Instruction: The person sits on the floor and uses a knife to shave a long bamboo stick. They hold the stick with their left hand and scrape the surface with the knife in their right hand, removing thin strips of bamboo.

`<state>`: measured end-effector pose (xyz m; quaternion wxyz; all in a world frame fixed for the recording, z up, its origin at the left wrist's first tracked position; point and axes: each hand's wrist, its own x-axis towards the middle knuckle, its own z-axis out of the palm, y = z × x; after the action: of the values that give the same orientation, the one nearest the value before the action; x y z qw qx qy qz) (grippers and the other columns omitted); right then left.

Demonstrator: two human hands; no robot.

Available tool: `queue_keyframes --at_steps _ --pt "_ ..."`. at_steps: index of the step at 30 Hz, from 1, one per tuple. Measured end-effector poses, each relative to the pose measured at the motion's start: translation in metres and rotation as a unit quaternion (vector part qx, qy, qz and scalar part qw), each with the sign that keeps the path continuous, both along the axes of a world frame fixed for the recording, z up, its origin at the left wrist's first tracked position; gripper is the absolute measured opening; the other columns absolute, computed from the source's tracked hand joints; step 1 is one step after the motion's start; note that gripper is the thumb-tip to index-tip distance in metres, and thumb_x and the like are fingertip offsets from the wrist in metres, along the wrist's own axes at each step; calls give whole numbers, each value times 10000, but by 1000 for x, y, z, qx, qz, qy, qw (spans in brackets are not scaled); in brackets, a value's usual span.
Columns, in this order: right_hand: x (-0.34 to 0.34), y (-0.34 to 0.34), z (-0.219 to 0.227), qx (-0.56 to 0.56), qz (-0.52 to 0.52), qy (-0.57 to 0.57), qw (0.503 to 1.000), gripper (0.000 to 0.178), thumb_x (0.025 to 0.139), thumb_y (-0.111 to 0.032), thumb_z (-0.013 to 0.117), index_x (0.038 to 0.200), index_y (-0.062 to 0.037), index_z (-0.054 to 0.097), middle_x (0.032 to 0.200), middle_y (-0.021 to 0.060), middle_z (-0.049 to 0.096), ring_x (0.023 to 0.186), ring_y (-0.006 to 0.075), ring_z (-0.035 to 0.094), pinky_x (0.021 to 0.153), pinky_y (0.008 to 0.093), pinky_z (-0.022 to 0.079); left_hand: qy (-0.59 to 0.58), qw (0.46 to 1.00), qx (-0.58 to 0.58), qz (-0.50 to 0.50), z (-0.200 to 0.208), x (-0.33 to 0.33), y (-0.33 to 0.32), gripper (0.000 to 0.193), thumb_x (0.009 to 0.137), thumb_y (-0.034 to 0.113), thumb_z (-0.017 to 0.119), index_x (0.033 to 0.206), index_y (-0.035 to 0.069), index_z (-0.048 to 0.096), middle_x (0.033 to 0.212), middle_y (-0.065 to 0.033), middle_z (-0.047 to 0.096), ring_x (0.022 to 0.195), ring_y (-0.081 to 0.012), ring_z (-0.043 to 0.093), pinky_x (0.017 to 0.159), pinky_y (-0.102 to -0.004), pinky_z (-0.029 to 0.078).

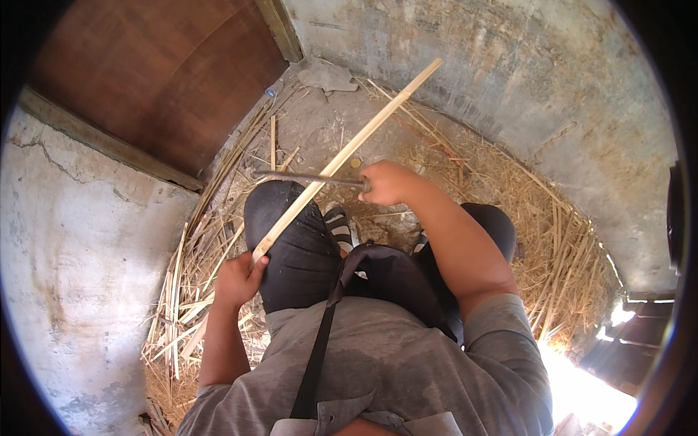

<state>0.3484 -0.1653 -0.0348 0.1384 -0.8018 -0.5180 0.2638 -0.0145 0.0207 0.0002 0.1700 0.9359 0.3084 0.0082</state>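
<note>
Shavings heap (563, 261): lying thick around 3 o'clock, suggesting plenty of cutting is already done.
Loose strips (175, 309): sprawling at 8 o'clock; whether they're counting as finished or waste, I can't tell.
Pale strip (347, 154): slanting from 8 to 1 o'clock, looking already split narrow; probably still needing work.
Thin blade (343, 182): crossing the strip towards 11 o'clock; whether it's biting, I can't tell.
Left hand (237, 280): I'm gripping the strip's near end, 8 o'clock.
Right hand (387, 183): I'm clasping the blade's handle, 1 o'clock.

Shavings (542, 203) and slender strips (175, 312) litter the floor (309, 120).
</note>
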Motion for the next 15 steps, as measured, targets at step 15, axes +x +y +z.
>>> queue_keyframes --at_steps 15 --pt "42 -21 -19 89 -159 -30 983 560 839 -426 751 1216 -17 681 1180 244 685 1129 407 644 970 464 506 -28 1000 3 -12 -10 0 4 578 980 531 606 738 7 574 608 -218 588 614 -456 611 570 -503 467"
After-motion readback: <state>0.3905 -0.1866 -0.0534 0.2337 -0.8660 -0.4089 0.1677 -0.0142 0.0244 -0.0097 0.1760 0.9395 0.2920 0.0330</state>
